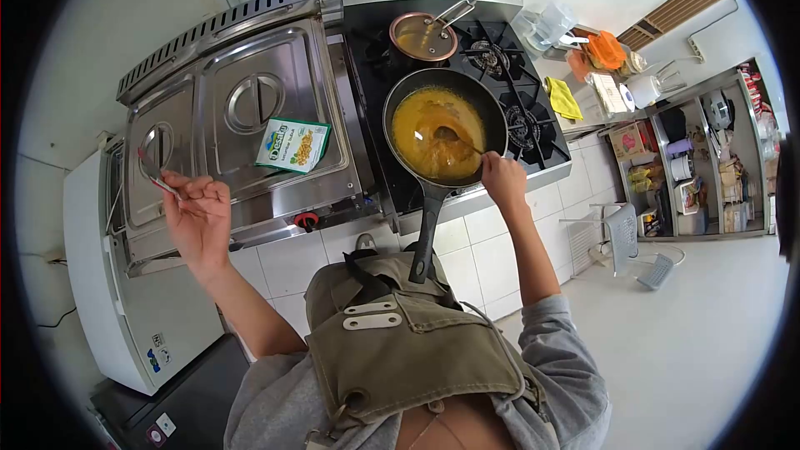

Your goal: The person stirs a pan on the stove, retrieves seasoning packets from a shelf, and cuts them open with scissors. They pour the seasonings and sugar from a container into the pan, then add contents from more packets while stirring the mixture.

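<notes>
My left hand (200, 212) is raised over the front of the steel counter, its fingers pinched on a small spoon (153, 168) with some red on it. Over the near right rim of the frying pan (427, 200), my right hand (505, 179) grips the handle of a stirring spoon (473, 148). That spoon's head dips into the yellow-orange liquid (417, 121) in the pan. The pan sits on the stove, handle toward me. A green and white seasoning packet (292, 146) lies on a steel lid, between my left hand and the pan.
Behind the frying pan, a small lidded saucepan (423, 37) stands on the black gas stove (367, 58). Steel lids (250, 67) cover the left counter. A yellow cloth (563, 98) lies right of the stove. Farther right are loaded shelves (700, 221) and a grey step stool (623, 229).
</notes>
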Available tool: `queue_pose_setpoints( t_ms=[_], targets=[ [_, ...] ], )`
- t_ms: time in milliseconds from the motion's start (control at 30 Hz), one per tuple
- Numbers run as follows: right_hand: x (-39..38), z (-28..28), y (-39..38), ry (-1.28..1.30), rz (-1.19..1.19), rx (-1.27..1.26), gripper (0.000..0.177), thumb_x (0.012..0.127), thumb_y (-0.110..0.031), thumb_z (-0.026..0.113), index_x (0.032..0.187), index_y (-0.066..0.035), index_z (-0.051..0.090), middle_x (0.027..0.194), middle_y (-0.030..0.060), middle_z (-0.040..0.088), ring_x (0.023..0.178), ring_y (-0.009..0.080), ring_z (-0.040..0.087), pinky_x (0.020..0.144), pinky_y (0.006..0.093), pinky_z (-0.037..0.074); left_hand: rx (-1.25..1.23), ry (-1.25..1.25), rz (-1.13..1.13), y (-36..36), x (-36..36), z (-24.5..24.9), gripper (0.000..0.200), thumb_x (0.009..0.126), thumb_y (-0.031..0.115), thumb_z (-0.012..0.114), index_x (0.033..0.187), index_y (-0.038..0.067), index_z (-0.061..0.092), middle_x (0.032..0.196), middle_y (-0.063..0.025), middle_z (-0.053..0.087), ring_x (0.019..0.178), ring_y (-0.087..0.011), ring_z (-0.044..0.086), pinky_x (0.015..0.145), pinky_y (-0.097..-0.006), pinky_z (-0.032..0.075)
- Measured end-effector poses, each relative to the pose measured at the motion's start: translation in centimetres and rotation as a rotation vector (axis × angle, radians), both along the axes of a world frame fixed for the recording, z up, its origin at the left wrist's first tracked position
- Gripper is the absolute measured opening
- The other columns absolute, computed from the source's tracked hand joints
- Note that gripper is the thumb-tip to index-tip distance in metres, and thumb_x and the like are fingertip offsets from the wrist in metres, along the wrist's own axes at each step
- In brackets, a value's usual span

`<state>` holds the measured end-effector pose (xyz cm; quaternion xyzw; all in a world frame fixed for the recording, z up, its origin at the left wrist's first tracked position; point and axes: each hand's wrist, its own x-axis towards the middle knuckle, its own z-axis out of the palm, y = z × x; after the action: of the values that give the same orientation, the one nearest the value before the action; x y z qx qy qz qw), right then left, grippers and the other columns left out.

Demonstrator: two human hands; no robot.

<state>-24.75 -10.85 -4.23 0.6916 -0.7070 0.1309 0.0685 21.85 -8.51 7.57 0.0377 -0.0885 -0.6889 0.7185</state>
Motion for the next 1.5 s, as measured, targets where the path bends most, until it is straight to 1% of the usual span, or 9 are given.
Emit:
queue_pose_setpoints(
  t_ms=[233, 300, 433, 467, 700, 867, 1100, 1300, 1500],
  targets=[
    [-2.5, -0.7, -3.7, 0.065, -0.065, -0.009, 0.024, 0.087, -0.023, 0.050, 0.072, -0.007, 0.060, 0.060, 0.0167, 0.061, 0.056, 0.0331, 0.062, 0.052, 0.0425, 0.049, 0.053, 0.004, 0.037, 1.4, 1.0, -1.2, 0.018, 0.088, 0.018, 0.056, 0.105, 0.013, 0.061, 0.092, 0.0051, 0.065, 0.081, -0.0101, 0.049, 0.080, -0.0294, 0.035],
    [-2.8, -0.5, -4.3, 0.089, -0.152, -0.004, 0.027, 0.088, -0.025, 0.048, 0.073, -0.007, 0.060, 0.060, 0.0163, 0.061, 0.056, 0.0336, 0.062, 0.052, 0.0433, 0.049, 0.040, 0.007, 0.050, 1.7, 1.7, -1.4, 0.018, 0.089, 0.018, 0.056, 0.105, 0.013, 0.061, 0.092, 0.0052, 0.065, 0.081, -0.0100, 0.049, 0.080, -0.0293, 0.035],
    [-3.2, -0.7, -4.7, -0.051, -0.221, 0.072, 0.026, 0.089, -0.027, 0.046, 0.078, -0.008, 0.060, 0.068, 0.0189, 0.063, 0.065, 0.0372, 0.062, 0.059, 0.0474, 0.050, 0.029, 0.007, 0.079, 2.1, 2.1, -1.1, 0.018, 0.088, 0.018, 0.056, 0.105, 0.013, 0.061, 0.092, 0.0057, 0.065, 0.080, -0.0097, 0.049, 0.080, -0.0292, 0.035],
    [-3.4, -0.9, -4.7, -0.098, -0.191, 0.128, 0.025, 0.089, -0.027, 0.047, 0.082, -0.008, 0.061, 0.074, 0.0202, 0.063, 0.070, 0.0388, 0.062, 0.065, 0.0485, 0.050, 0.030, 0.007, 0.077, 2.1, 2.2, -1.2, 0.018, 0.088, 0.018, 0.056, 0.105, 0.013, 0.061, 0.092, 0.0057, 0.065, 0.080, -0.0097, 0.049, 0.080, -0.0292, 0.035],
    [-1.9, -1.5, -2.7, -0.275, -0.084, 0.271, 0.023, 0.086, -0.025, 0.048, 0.087, -0.006, 0.061, 0.078, 0.0227, 0.062, 0.076, 0.0416, 0.060, 0.068, 0.0502, 0.047, 0.016, 0.040, 0.044, 1.7, 1.9, -1.6, 0.019, 0.088, 0.017, 0.056, 0.106, 0.012, 0.061, 0.091, 0.0057, 0.065, 0.080, -0.0098, 0.049, 0.080, -0.0300, 0.035],
    [0.0, -0.8, 0.0, -0.328, 0.025, 0.266, 0.021, 0.085, -0.021, 0.050, 0.079, -0.004, 0.062, 0.070, 0.0226, 0.061, 0.068, 0.0411, 0.059, 0.064, 0.0498, 0.047, 0.029, 0.049, 0.028, 1.5, 1.7, -1.6, 0.019, 0.089, 0.018, 0.055, 0.106, 0.013, 0.061, 0.091, 0.0051, 0.065, 0.080, -0.0101, 0.050, 0.080, -0.0304, 0.034],
    [3.0, 2.0, 3.6, -0.314, 0.084, 0.292, 0.019, 0.087, -0.020, 0.049, 0.079, -0.004, 0.057, 0.065, 0.0211, 0.059, 0.063, 0.0408, 0.058, 0.059, 0.0500, 0.046, 0.028, 0.026, 0.017, 1.2, 1.2, -1.3, 0.018, 0.089, 0.018, 0.055, 0.105, 0.012, 0.060, 0.090, 0.0048, 0.065, 0.080, -0.0102, 0.048, 0.080, -0.0305, 0.034],
    [3.8, 2.0, 3.9, -0.089, 0.030, 0.247, 0.016, 0.086, -0.020, 0.050, 0.080, -0.006, 0.054, 0.059, 0.0189, 0.058, 0.056, 0.0376, 0.059, 0.052, 0.0487, 0.047, 0.027, 0.049, 0.009, 1.0, 1.1, -1.2, 0.019, 0.087, 0.016, 0.057, 0.105, 0.012, 0.060, 0.090, 0.0047, 0.064, 0.080, -0.0104, 0.048, 0.079, -0.0297, 0.033],
    [2.5, 0.4, 2.0, 0.012, -0.060, 0.172, 0.016, 0.086, -0.017, 0.047, 0.077, -0.004, 0.052, 0.056, 0.0179, 0.058, 0.052, 0.0360, 0.059, 0.050, 0.0469, 0.047, 0.014, 0.042, 0.027, 1.2, 1.6, -1.3, 0.020, 0.085, 0.015, 0.059, 0.106, 0.012, 0.060, 0.090, 0.0051, 0.065, 0.079, -0.0099, 0.047, 0.079, -0.0297, 0.032]
  ],
)
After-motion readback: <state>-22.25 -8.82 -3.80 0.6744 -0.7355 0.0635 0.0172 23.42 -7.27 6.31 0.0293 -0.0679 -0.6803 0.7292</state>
